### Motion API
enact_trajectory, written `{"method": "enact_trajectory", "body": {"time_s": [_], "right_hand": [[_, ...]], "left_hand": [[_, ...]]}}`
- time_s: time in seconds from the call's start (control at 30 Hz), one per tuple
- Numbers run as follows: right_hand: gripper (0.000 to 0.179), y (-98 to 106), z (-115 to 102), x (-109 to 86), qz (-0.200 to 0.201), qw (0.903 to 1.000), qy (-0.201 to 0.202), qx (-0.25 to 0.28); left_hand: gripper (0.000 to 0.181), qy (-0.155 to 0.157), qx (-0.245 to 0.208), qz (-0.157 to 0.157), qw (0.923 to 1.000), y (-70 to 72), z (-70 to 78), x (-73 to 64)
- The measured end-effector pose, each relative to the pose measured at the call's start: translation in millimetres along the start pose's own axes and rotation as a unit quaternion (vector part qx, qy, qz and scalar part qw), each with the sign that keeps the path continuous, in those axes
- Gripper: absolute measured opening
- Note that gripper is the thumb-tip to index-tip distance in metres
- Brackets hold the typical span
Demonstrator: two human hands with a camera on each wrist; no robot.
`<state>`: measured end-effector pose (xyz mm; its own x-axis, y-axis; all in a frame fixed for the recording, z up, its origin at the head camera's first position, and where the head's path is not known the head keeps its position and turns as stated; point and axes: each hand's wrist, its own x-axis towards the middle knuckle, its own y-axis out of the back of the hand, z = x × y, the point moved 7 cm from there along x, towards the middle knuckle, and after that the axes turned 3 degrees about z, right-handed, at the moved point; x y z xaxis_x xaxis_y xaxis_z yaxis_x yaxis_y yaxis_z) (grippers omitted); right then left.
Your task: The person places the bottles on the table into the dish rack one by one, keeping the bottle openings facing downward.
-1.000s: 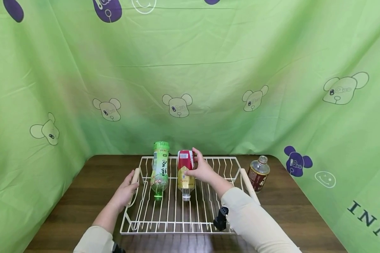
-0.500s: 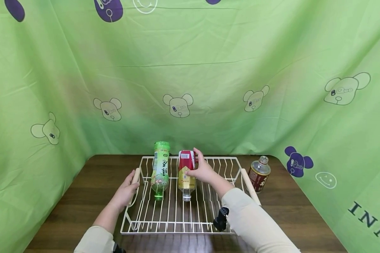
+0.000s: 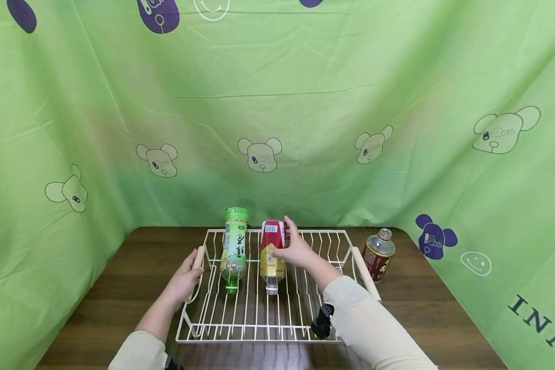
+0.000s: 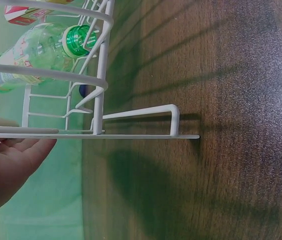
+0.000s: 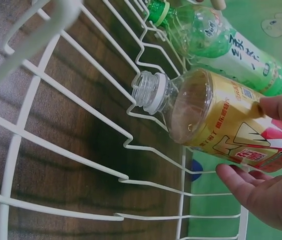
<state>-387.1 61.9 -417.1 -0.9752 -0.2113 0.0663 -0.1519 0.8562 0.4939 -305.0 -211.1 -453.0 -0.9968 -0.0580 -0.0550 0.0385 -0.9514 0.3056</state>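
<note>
A white wire dish rack (image 3: 259, 340) stands on the table, with a pale handle at either side. My left hand (image 3: 185, 277) holds the left handle (image 3: 199, 258), thumb on one side and fingers on the other in the left wrist view. Inside the rack, my right hand (image 3: 298, 250) grips a red and yellow plastic bottle (image 5: 220, 117) between thumb and fingers. That bottle leans neck down, its uncapped mouth at the rack's wires. To its left a green tea bottle (image 3: 234, 249) leans the same way in the rack, its neck towards me.
A clear bottle with a dark red label (image 3: 378, 254) stands uncapped on the brown wooden table (image 3: 425, 318), just right of the rack's right handle (image 3: 365, 273). A green printed cloth (image 3: 277, 103) hangs behind and along both sides.
</note>
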Motion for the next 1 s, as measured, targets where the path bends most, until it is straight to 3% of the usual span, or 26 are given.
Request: {"method": "enact_trajectory", "body": {"time_s": [0.3,0.6,1.0], "right_hand": [[0.104,11,-8,-8.5,0.01,0.9996,0.017,-0.022],[0.101,31,-6,-9.0,0.015,0.9998,-0.009,0.006],[0.095,82,-2,-23.3,0.036,0.9992,0.009,-0.014]], "left_hand": [[0.065,-0.004,-0.01,-0.004,0.9999,-1.4,-0.7,0.1],[0.066,-0.001,-0.011,-0.003,0.9999,-0.6,0.5,0.0],[0.066,-0.001,-0.014,-0.006,0.9999,-1.0,-0.8,0.4]]}}
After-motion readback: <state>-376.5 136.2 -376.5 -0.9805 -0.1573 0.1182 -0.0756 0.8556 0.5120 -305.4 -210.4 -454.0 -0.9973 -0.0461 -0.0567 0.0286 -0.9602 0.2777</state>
